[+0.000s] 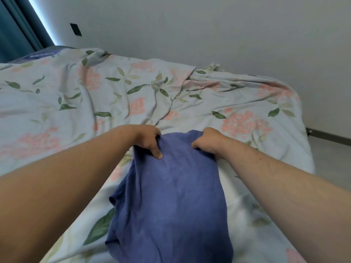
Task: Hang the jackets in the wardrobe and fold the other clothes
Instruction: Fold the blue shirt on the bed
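Bare forearms reach out over the bed (76,95). Between them a blue garment (171,196) stretches from mid-bed toward the near edge, held by its far end. The left hand (147,140) pinches one corner, thumb on top and fingers curled under. The right hand (207,141) has its fingers clenched round the other corner. A wrinkled floral cover (237,95) lies beneath.

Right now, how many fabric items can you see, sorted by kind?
blue garment: 1, held at its far edge by the left hand and the right hand
floral bed cover: 1
teal curtain: 1
Total: 3
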`<state>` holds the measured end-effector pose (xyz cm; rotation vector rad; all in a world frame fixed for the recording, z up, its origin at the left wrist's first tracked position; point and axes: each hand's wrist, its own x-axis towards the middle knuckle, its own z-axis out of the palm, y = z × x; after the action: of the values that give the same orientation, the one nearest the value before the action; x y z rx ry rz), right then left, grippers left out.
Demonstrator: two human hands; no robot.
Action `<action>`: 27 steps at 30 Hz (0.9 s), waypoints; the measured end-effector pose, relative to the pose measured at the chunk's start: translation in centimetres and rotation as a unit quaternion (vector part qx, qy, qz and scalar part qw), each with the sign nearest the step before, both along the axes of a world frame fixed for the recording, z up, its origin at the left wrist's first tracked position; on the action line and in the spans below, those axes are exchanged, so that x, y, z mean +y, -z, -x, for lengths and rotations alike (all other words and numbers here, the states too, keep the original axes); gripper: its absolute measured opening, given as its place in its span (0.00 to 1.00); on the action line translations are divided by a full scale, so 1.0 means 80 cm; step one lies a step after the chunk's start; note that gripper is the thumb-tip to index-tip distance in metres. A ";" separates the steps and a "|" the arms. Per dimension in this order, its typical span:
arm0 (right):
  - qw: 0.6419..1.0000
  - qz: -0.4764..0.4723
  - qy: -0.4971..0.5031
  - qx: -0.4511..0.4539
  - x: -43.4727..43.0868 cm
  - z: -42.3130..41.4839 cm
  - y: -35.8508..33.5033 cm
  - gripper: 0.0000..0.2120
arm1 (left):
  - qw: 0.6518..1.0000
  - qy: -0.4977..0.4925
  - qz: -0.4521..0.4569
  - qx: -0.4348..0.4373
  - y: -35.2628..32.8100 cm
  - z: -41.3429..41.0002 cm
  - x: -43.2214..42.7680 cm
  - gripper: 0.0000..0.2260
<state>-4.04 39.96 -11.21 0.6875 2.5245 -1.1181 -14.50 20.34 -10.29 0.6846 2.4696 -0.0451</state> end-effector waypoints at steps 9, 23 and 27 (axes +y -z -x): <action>0.992 -0.035 0.017 0.122 0.034 0.030 0.016 0.05 | 0.978 -0.033 -0.196 0.068 -0.013 0.023 0.009 0.09; 0.976 -0.033 -0.087 0.196 -0.011 -0.180 -0.029 0.12 | 0.932 0.109 -0.294 0.180 -0.029 -0.188 -0.104 0.10; 0.966 -0.104 -0.175 0.160 -0.036 -0.233 0.003 0.11 | 0.949 0.195 -0.187 0.161 0.011 -0.237 -0.122 0.08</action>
<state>14.63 37.10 -11.47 0.0920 2.9110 -0.9059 4.46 10.55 -11.18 1.4240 2.6332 0.1804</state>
